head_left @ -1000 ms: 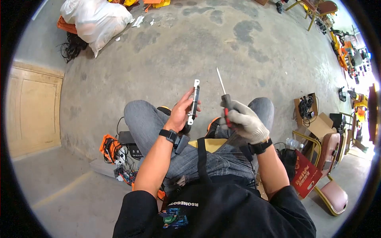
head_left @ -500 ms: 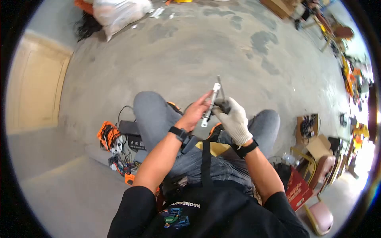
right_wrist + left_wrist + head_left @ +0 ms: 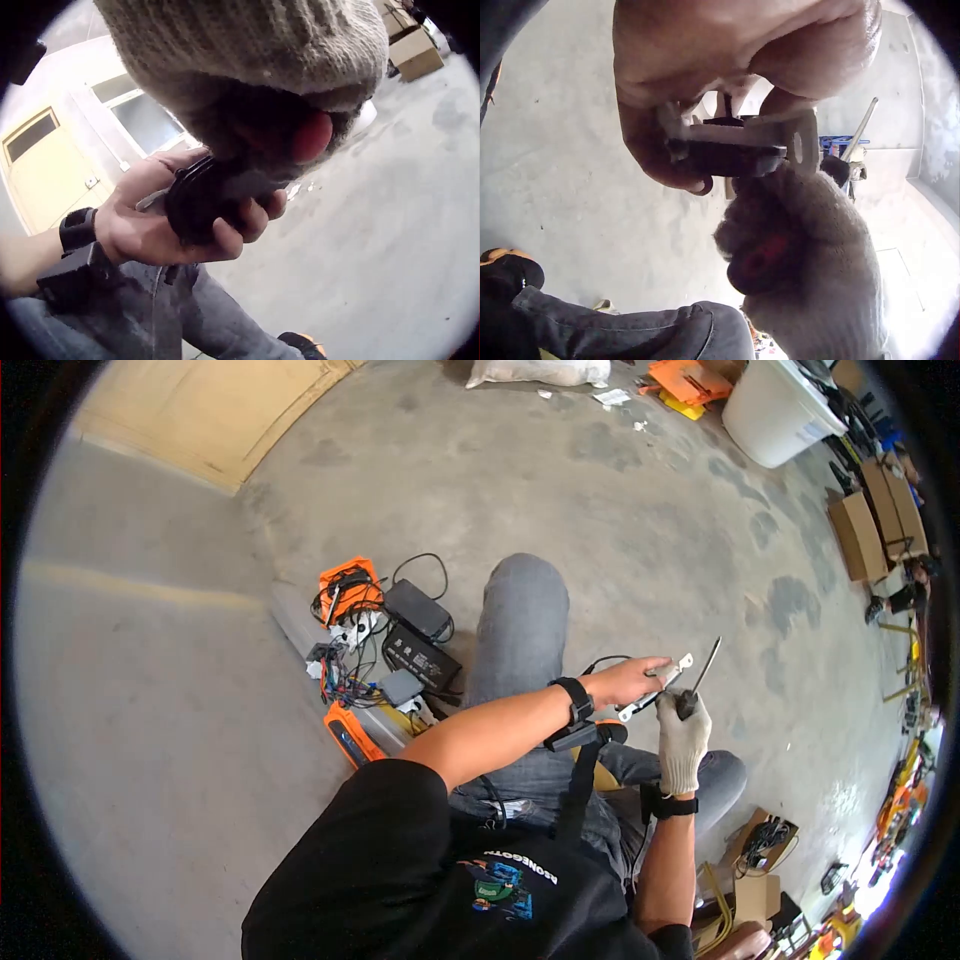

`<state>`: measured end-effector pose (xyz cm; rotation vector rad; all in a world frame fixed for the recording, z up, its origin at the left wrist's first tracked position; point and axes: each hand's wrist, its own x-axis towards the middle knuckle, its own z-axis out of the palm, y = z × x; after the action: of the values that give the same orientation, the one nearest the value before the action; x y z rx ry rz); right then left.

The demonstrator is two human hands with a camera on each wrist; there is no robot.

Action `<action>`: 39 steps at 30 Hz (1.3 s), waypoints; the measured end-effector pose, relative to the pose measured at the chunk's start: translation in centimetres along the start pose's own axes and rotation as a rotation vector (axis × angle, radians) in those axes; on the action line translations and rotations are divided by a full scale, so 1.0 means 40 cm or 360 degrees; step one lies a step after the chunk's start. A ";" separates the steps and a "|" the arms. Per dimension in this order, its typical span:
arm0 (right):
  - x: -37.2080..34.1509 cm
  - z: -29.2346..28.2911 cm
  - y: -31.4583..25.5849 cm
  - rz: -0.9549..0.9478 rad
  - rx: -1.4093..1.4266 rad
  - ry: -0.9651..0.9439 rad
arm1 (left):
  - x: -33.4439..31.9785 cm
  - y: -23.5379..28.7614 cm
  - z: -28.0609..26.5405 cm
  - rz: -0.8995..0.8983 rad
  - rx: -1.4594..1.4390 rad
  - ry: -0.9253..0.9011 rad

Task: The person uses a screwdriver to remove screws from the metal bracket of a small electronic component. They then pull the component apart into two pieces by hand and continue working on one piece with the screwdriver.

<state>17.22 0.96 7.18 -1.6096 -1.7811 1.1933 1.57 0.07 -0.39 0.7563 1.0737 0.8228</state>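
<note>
My bare left hand (image 3: 628,681) grips a flat black device (image 3: 217,196) with a pale metal bracket (image 3: 727,135) along its side. The bracket has a holed tab at its end. My right hand (image 3: 684,745), in a whitish knitted glove, holds a screwdriver (image 3: 708,665) by its dark handle, and the shaft points up and away from me. A red handle end shows below the glove in the right wrist view. Gloved fingertips are right at the device's edge, beside the left fingers. Part of the device is hidden by the hands.
Left of my knee lie a black box (image 3: 420,658) with white lettering, a dark adapter (image 3: 417,609), tangled wires and an orange item (image 3: 350,588). Farther off stand a white bin (image 3: 775,415) and cardboard boxes (image 3: 857,537). Another box (image 3: 760,842) with cables sits at lower right.
The head view has swung left, so both hands appear farther right. My right hand, apart from the device a second ago, has come in against it with the screwdriver. Both grips stay.
</note>
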 end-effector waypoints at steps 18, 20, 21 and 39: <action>0.097 0.069 0.320 0.1094 0.0804 0.0057 | -0.034 0.043 -0.045 -0.0117 -0.0619 0.0424; 0.107 0.077 0.343 0.1112 0.0807 0.0044 | -0.039 0.046 -0.050 -0.0133 -0.0644 0.0433; 0.112 0.080 0.348 0.1150 0.0810 0.0036 | -0.042 0.050 -0.054 -0.0144 -0.0662 0.0449; 0.208 0.073 0.417 0.1206 0.1021 0.0147 | -0.038 0.061 -0.049 -0.0134 -0.0845 0.0515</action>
<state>22.41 7.06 -9.89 -1.8973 -0.5770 1.7319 -1.15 0.22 1.76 0.1313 1.0928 1.1210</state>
